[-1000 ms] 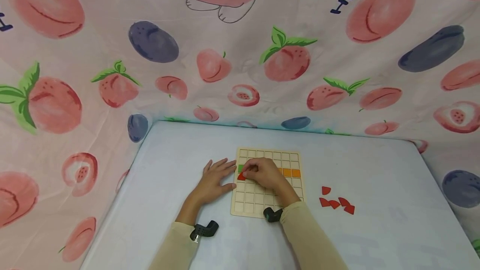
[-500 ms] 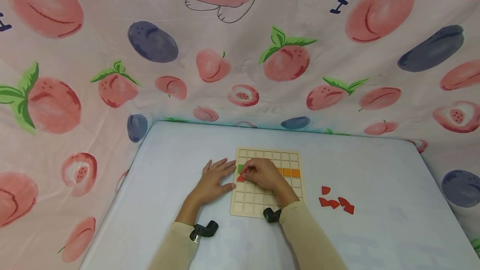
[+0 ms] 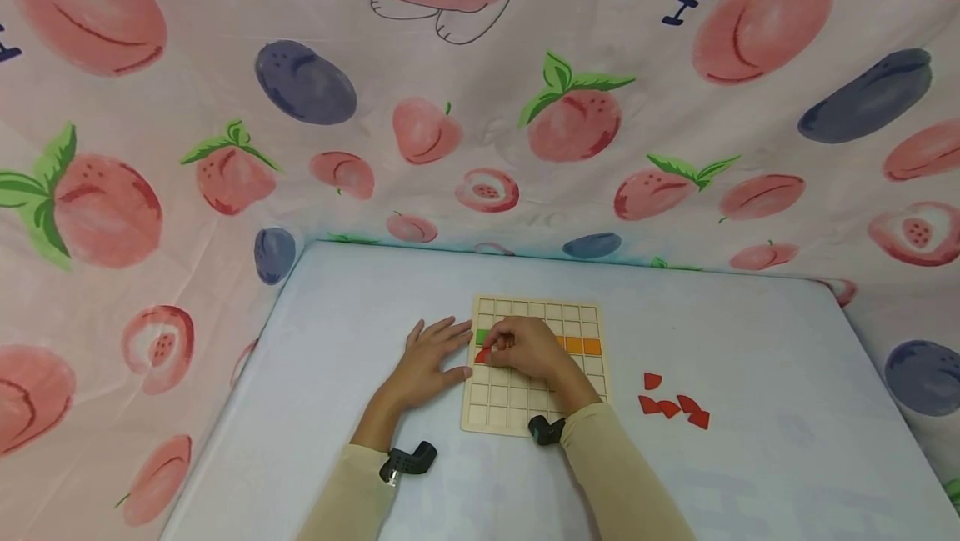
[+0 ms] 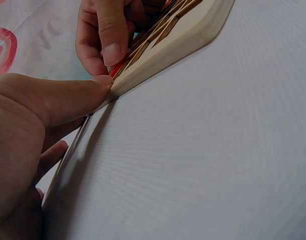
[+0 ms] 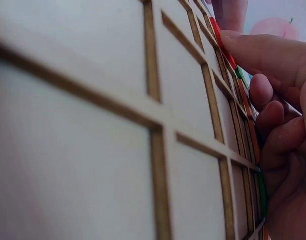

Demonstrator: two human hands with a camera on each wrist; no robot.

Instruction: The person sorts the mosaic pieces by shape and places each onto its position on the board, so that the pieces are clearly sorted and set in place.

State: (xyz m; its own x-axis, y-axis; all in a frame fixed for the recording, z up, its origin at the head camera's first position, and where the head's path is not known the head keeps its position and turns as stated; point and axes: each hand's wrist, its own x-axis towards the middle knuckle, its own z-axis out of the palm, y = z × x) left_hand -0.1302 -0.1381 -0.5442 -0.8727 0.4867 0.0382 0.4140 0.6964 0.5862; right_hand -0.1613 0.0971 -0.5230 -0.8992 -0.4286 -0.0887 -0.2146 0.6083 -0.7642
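A wooden grid board (image 3: 487, 418) lies on the white table. My right hand (image 3: 525, 349) reaches across it and pinches a red fan-shaped piece (image 3: 482, 356) over a cell at the board's left edge. In the right wrist view the thumb lies against this red piece (image 5: 217, 34). My left hand (image 3: 426, 364) rests with fingers spread along the board's left side; its thumb (image 4: 87, 95) touches the edge in the left wrist view. A green square (image 3: 481, 337) and orange squares (image 3: 592, 347) fill cells in the row above; my right hand hides that row's middle.
Several loose red fan-shaped pieces (image 3: 669, 409) lie on the table (image 3: 780, 408) to the right of the board. A fruit-print cloth (image 3: 480, 149) hangs behind the table and along its left side. Black wrist cameras (image 3: 408, 462) sit on both wrists.
The red piece has turned slightly between the right fingertips, so its rounded edge now shows at upper left. The left hand and the board have stayed put.
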